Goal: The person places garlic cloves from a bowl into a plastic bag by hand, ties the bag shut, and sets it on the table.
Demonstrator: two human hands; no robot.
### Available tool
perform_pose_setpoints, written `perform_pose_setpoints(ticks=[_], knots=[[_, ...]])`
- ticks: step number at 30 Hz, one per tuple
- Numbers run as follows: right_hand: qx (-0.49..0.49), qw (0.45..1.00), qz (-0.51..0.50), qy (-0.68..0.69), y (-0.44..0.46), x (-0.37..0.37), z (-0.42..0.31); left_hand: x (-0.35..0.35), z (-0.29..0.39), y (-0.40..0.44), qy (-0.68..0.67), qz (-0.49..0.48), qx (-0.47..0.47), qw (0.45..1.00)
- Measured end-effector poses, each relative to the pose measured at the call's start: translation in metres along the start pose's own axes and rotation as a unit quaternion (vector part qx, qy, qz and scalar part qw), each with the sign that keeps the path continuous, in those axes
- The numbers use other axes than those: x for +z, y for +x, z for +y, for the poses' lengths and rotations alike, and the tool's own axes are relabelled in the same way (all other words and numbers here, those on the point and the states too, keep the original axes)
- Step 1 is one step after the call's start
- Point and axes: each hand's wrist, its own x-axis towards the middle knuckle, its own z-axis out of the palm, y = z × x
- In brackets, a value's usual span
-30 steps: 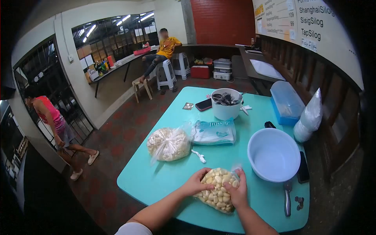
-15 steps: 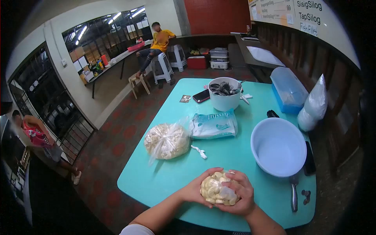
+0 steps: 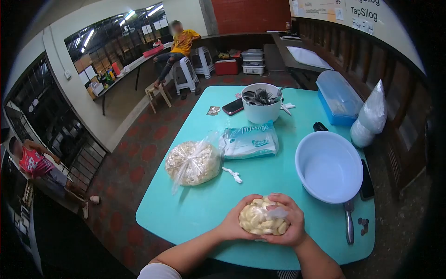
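Observation:
A clear plastic bag of peeled garlic cloves (image 3: 261, 217) is held between both hands near the table's front edge. My left hand (image 3: 234, 223) wraps its left side, and my right hand (image 3: 293, 223) curls over its right side and top. Beyond them lies a twisted white plastic piece (image 3: 232, 175). A larger tied clear bag with pale contents (image 3: 193, 162) rests to the left, touching or close to a teal and white tissue pack (image 3: 249, 141). On the right stands an empty pale blue bowl (image 3: 329, 167).
On the turquoise table (image 3: 160, 211) are a cutlery tub (image 3: 261, 109), a phone (image 3: 233, 107), a blue lidded box (image 3: 339, 98), a wrapped cone-shaped stack (image 3: 369, 116), a knife handle (image 3: 349, 225) and coins (image 3: 363, 225). One person (image 3: 183, 44) sits behind; another (image 3: 37, 162) stands left.
The garlic bag has been turned and gathered into a rounder bundle, with both hands cupped round it. The view has shifted, and the person at left has turned and changed position.

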Motion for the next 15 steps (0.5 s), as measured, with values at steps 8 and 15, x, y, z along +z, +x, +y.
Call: perform_pose_setpoints(ticks=[8, 15], knots=[[-0.009, 1.0, 0.007, 0.005, 0.0013, -0.0014, 0.0004, 0.0001, 0.0001, -0.0019, -0.013, -0.001, -0.017, 1.0], [-0.006, 1.0, 0.003, -0.003, 0.0017, -0.0018, -0.0011, 0.0019, 0.0019, -0.0016, -0.014, 0.0, -0.011, 1.0]])
